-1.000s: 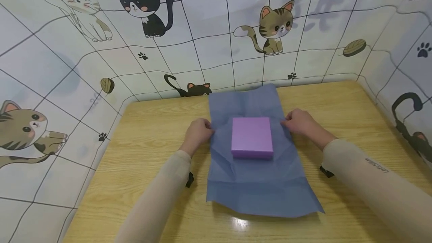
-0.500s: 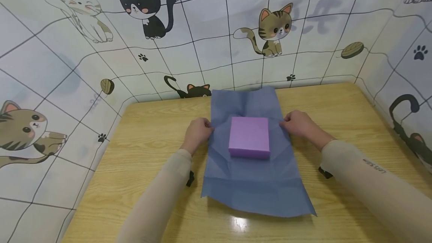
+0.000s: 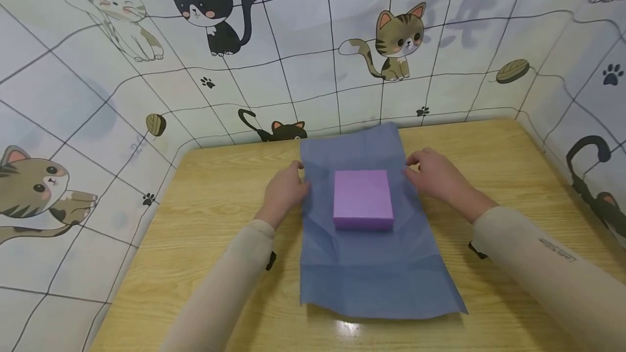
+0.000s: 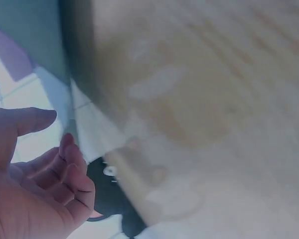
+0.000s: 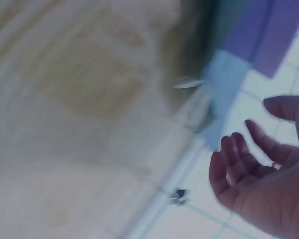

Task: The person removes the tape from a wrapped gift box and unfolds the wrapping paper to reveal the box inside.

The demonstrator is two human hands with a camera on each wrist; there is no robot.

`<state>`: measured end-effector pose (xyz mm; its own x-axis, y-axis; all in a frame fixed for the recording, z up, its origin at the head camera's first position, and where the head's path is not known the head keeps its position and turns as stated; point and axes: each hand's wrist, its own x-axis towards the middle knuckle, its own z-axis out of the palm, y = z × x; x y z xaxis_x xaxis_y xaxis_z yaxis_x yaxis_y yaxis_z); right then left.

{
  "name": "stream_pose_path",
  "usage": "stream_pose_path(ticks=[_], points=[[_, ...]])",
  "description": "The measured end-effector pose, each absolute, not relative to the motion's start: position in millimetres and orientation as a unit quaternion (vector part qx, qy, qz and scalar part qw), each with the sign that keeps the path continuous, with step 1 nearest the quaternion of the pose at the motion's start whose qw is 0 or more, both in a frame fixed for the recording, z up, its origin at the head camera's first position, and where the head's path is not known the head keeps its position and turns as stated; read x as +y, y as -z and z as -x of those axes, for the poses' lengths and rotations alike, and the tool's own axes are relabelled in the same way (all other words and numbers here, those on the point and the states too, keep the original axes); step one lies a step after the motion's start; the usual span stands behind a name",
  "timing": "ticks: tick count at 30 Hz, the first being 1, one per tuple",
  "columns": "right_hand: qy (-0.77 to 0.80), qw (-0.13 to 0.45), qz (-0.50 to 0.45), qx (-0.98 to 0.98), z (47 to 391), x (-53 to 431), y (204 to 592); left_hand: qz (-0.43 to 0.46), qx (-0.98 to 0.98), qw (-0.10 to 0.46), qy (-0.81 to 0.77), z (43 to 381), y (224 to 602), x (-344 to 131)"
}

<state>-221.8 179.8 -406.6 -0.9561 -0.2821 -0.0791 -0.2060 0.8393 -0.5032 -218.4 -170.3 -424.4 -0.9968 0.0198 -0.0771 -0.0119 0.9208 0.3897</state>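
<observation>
A purple square box sits on a sheet of blue-grey wrapping paper in the head view. My left hand is at the paper's left edge, thumb toward the sheet. In the left wrist view its thumb and fingers are apart with nothing between them. On the opposite edge is my right hand, thumb and forefinger spread beside the paper. The right wrist view shows that hand's fingers loosely bent and holding nothing. The purple box shows at the upper right there.
The sheet lies lengthwise on a light wooden table, its near edge lifted a little and its far edge close to the back wall. A white cloth with cat drawings covers the walls at the back and both sides.
Both hands have loosened from the pinched paper edges, thumbs and fingers spreading apart. The paper and box shifted slightly left, then back a little to the right; the near edge now hangs lower in view.
</observation>
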Motion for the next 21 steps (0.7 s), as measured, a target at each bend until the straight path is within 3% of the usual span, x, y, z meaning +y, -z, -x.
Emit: stream_pose_path(ticks=[9,21], points=[[0.158,0.065,0.307,0.936,194.7,143.1,394.5,-0.064,0.982,0.015,-0.178,209.5,412.1,-153.5],[0.102,0.070,0.345,0.931,188.9,139.5,402.2,-0.089,0.970,0.050,-0.221,213.2,426.4,-155.0]])
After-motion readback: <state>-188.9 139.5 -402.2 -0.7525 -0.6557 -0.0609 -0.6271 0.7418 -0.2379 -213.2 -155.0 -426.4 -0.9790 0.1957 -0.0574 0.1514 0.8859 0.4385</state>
